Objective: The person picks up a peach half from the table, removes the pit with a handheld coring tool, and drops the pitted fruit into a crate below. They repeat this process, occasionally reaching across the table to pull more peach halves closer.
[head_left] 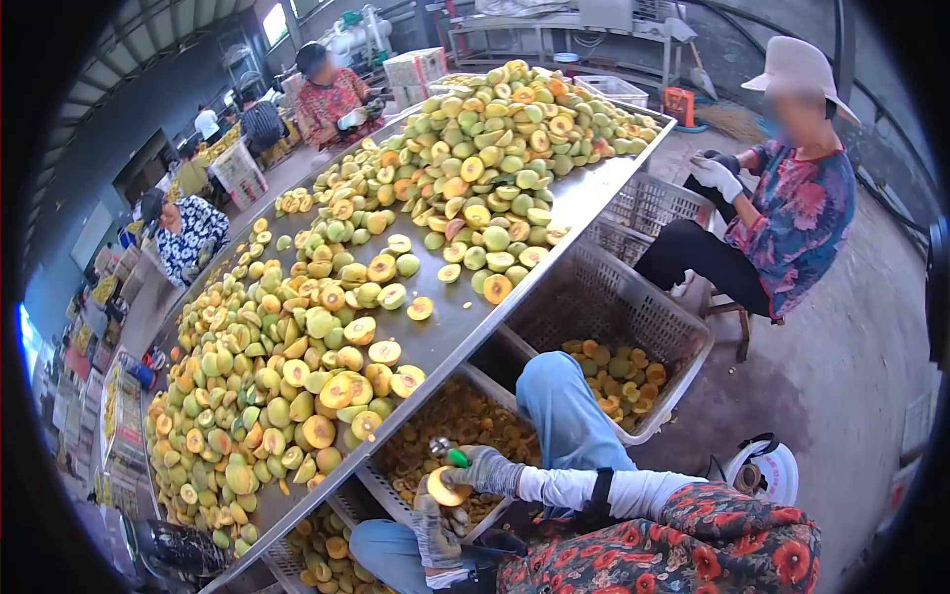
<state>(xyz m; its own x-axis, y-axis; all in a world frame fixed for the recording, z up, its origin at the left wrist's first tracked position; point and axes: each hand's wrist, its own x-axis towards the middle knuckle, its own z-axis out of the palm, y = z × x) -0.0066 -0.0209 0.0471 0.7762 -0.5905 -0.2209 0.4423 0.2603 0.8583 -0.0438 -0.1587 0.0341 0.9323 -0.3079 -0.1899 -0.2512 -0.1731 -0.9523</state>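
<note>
My right hand (485, 471), in a grey glove, grips a green-handled tool (457, 458) with a round metal tip. Just below it, my left hand (435, 533), also gloved, holds a halved yellow fruit (448, 487) with its cut face showing. The fingers of my right hand are close against that half. Both hands are above a crate (388, 492) of orange-yellow scraps, between my knees. Beyond them, a sloping metal table (450, 315) bears large heaps of green and yellow fruit (322, 322), many pieces cut in half.
A large crate (683, 371) holding fruit halves stands beside my knee; another crate (287, 564) is lower left. A co-worker (792, 218) sits at the right, others (341, 104) across the table. A white bucket (780, 473) stands on the floor behind my arm.
</note>
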